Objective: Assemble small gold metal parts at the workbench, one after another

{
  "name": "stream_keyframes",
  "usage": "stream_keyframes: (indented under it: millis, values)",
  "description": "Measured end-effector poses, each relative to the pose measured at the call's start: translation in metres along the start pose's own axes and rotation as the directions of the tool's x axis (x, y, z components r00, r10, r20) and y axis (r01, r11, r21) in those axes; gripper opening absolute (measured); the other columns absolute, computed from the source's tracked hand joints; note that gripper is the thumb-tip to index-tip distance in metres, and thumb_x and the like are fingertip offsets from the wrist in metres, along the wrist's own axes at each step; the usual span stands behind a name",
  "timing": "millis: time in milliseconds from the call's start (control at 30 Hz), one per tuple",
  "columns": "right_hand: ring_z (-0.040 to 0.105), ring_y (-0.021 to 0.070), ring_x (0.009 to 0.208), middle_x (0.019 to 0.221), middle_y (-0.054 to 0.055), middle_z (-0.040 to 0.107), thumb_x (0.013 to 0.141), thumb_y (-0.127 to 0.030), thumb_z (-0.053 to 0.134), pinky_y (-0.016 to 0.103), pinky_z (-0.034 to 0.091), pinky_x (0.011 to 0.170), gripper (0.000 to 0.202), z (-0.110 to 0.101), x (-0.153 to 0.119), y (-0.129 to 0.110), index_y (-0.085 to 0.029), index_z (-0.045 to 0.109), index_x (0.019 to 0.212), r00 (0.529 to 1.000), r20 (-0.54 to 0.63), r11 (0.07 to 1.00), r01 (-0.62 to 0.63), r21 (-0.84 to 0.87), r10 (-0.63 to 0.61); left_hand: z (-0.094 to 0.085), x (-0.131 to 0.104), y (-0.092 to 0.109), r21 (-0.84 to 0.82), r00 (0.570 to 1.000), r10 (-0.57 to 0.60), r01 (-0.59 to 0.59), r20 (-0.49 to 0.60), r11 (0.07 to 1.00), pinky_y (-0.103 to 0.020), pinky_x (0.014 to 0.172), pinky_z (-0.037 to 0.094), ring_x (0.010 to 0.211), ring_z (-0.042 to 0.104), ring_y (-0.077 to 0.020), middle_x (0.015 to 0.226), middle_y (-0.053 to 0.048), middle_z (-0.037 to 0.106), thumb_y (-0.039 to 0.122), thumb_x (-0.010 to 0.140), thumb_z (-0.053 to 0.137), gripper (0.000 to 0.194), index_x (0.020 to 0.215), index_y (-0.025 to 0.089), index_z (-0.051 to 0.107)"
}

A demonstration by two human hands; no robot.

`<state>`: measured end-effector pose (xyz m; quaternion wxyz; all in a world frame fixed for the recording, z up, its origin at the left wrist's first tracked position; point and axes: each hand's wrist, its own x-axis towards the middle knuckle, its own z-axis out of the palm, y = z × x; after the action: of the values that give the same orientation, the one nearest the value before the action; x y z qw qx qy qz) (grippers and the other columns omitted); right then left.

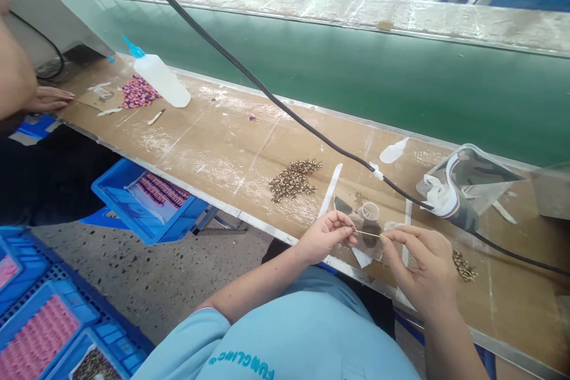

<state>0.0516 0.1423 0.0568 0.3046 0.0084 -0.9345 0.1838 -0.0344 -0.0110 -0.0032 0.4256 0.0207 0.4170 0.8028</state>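
Note:
My left hand (327, 234) is closed in a pinch on a tiny dark piece, mostly covered by the fingertips. My right hand (423, 261) pinches the end of a thin pale stick (369, 234). The stick's far tip reaches the piece at my left fingertips; whether it touches cannot be made out. Just beyond my hands, a small clear cup (369, 212) stands on a stained patch of the board. A pile of small brown-and-cream pieces (294, 181) lies to the left, and a smaller pile of similar pieces (464, 267) is by my right hand.
A black cable (267, 92) crosses above the bench (214, 148). A clear-and-camouflage pouch (467, 184) lies at right. Farther left are a white bottle with a blue nozzle (162, 80), pink-and-purple pieces (138, 92) and another person's hand (51, 98). Blue bins (151, 228) stand below.

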Motion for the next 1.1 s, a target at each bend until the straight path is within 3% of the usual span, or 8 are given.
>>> stream_keyframes:
  millis: [1100]
  values:
    - [0.057, 0.0135, 0.070, 0.079, -0.001, 0.066, 0.082, -0.021, 0.062, 0.032, 0.038, 0.072, 0.005, -0.002, 0.006, -0.009, -0.024, 0.063, 0.079, 0.996, -0.011, 0.994, 0.085, -0.064, -0.086, 0.001, -0.001, 0.000, 0.059, 1.000, 0.015, -0.014, -0.017, 0.998, -0.026, 0.066, 0.049, 0.062, 0.061, -0.0103, 0.068, 0.001, 0.061, 0.040, 0.066, 0.078, 0.037, 0.080, 0.015, 0.054]
